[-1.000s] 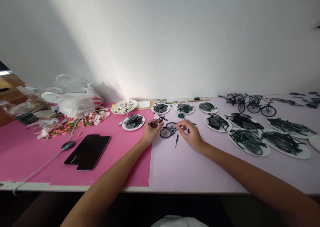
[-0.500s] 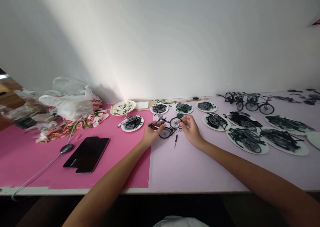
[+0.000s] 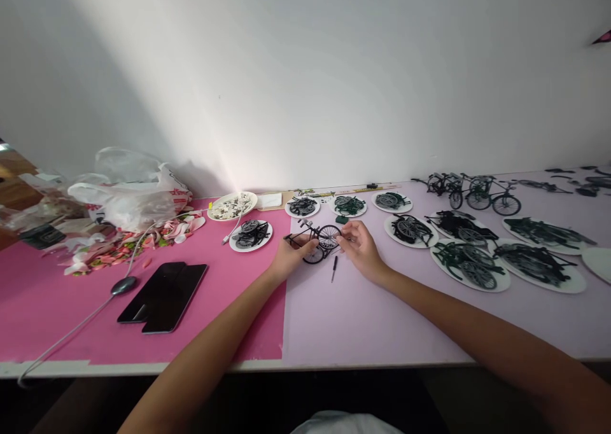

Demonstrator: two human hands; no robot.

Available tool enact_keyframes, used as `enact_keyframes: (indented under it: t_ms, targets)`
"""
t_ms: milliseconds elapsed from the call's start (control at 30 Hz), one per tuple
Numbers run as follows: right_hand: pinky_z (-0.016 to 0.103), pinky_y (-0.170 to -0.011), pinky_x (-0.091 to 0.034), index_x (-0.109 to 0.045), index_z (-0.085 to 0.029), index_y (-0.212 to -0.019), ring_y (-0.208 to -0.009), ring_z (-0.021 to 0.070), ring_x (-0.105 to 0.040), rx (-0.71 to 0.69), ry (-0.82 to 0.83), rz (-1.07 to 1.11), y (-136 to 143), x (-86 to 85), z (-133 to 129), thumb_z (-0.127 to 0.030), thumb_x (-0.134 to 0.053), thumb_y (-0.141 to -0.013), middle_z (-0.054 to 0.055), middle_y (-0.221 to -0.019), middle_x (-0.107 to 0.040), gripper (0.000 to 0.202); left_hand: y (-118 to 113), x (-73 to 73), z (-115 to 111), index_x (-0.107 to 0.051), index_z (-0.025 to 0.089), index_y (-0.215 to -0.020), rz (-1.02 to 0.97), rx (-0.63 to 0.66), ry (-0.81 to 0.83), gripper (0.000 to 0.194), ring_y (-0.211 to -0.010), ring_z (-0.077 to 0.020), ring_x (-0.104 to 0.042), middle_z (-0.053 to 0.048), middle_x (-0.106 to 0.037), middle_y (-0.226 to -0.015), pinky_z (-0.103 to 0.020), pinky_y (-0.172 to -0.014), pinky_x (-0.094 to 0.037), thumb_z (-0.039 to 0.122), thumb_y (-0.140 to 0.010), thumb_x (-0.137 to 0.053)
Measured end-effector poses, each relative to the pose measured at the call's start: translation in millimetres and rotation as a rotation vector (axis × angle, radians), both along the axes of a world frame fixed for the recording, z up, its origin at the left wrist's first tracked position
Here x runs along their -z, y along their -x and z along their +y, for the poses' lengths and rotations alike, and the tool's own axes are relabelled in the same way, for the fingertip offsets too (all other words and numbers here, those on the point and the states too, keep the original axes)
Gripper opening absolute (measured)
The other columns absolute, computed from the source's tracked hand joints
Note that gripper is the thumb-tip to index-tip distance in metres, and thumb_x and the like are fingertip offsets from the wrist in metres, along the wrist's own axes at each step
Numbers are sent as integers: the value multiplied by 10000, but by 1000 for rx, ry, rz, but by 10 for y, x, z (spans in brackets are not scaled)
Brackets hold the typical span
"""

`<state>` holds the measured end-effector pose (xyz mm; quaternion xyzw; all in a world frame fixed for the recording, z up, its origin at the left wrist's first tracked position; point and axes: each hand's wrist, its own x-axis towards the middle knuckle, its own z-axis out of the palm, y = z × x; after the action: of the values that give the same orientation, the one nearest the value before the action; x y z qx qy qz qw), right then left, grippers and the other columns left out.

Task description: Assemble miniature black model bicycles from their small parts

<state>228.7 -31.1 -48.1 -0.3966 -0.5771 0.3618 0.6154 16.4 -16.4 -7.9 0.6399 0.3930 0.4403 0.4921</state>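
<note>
On the head camera, I am following a person's two bare hands from afar as they are meeting over the table [image 3: 363,322]. The left hand [image 3: 286,258] is pinching a dark miniature bicycle frame [image 3: 312,231], thumb laid across it; the right hand [image 3: 359,248] is grasping the edge of a spoked wheel [image 3: 329,234] between its fingertips. Both pieces are sitting in the gap between the hands. The frame's long axis is running roughly sideways, from the left fingers toward the right hand, and the wheel is standing with its face toward me at the frame's right-hand end, nearer the right hand. I am unable to tell whether wheel and frame are touching. A second wheel [image 3: 313,256] is showing low in that gap, just right of the left thumb.

Below the gap, on the near side, a small screwdriver [image 3: 334,268] is lying apart from both hands, pointing toward me. A small green piece [image 3: 342,219] is resting just beyond the right fingertips. Left of the left hand, a white plate [image 3: 233,240] is carrying more bicycle parts; well right of the right hand, miniature bicycles [image 3: 487,195] are standing.
</note>
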Motion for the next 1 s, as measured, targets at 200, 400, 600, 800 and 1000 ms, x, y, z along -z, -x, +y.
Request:
enact_keyframes:
  t_ms: [200,400,600,800,1000]
  targets:
    - [309,-616,-595,-482,-269,-1034,-739,157,-624,-2,30,11,4,-21,-13,-509,-758,-837,-10,-921,-586,415,-14,-34,-13,-704,154,-718,-14,-10,18,437,-617,-144,-535,-30,-651,-670,-288,-622,-475,571,-709,-837]
    - [300,-596,-594,-484,-264,-1025,-738,153,-624,-10,54,11,12,-50,-36,-509,-764,-829,-9,-930,-591,421,-20,-47,-23,-637,164,-624,3,15,17,439,-582,-121,-490,-3,-586,-599,-269,-595,-429,549,-726,-821]
    - [294,-600,-589,-488,-267,-1021,-759,159,-621,-18,57,5,8,-50,-32,-508,-762,-825,-11,-924,-583,414,-14,4,17,-660,162,-658,24,13,23,439,-585,-136,-524,-20,-604,-596,-265,-562,-421,570,-738,-800]
    - [293,-596,-572,-495,-267,-1010,-737,158,-614,-26,53,-17,14,-45,-29,-502,-759,-824,-15,-893,-586,399,-9,12,20,-684,157,-670,12,12,54,406,-585,-133,-546,-18,-623,-613,-263,-567,-429,534,-722,-826]
    - [291,-590,-568,-497,-265,-1009,-713,146,-614,-19,88,15,34,-42,-37,-501,-777,-804,-18,-908,-595,419,-16,-7,1,-665,160,-641,5,20,60,396,-568,-123,-528,-11,-618,-596,-269,-579,-415,509,-733,-827]
